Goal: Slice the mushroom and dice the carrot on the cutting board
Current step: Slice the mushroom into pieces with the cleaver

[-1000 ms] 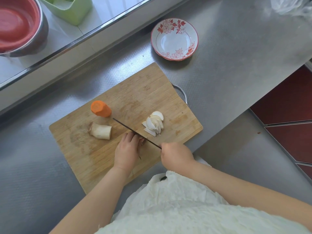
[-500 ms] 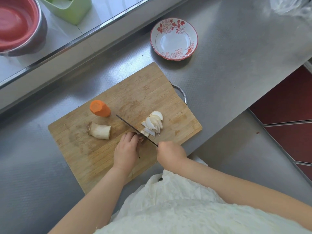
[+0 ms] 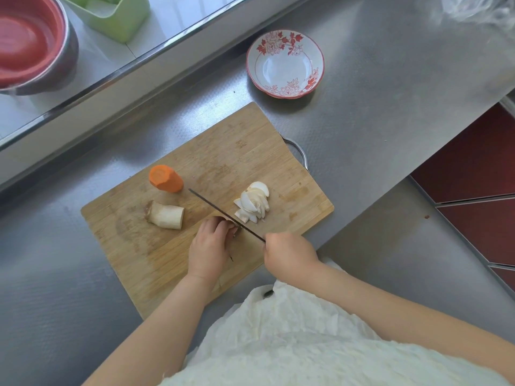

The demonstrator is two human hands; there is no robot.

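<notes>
On the cutting board (image 3: 223, 162), the left hand (image 3: 209, 246) curls its fingers (image 3: 220, 222) over a hidden mushroom piece; the right hand (image 3: 289, 253) grips the knife (image 3: 223, 213) beside the slices (image 3: 253, 203).

Brushed stainless-steel surface (image 3: 390, 112), lit by soft daylight. A raised white-tiled ledge (image 3: 178, 15) with a metal rim runs along its far side. At right, a lower steel shelf (image 3: 404, 263) sits below the surface, bordering dark red floor tiles (image 3: 473, 168) divided by pale lines.
</notes>
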